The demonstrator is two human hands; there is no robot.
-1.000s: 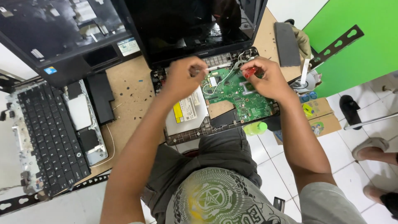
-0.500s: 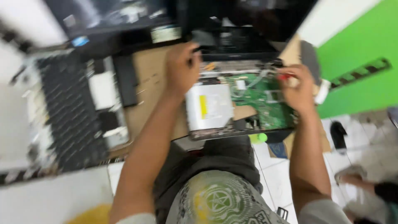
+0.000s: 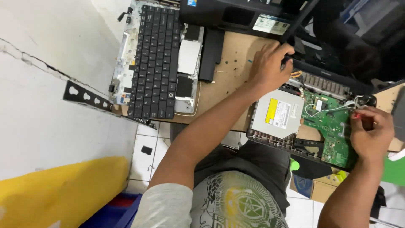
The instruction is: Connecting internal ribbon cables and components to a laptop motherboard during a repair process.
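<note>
An opened laptop base lies on the brown bench [image 3: 230, 80], showing a green circuit board [image 3: 331, 126] and a silver optical drive [image 3: 278, 112] with a yellow label. My left hand [image 3: 270, 63] is closed around the black back corner of the laptop frame [image 3: 314, 69], just above the drive. My right hand [image 3: 371, 133] rests at the board's right edge, gripping a small red-handled screwdriver [image 3: 356, 115] beside white wires. My forearms cross over my lap and a patterned shirt.
A detached keyboard panel [image 3: 154, 59] with a touchpad lies at the bench's left end. Another dark laptop [image 3: 236, 14] sits at the back. A black perforated metal bracket [image 3: 84, 95] juts from the white wall. White floor tiles and a blue crate [image 3: 114, 211] are below.
The view has swung left. My left hand has moved from the middle of the board up to the laptop's back corner. My right hand stays at the board's right side.
</note>
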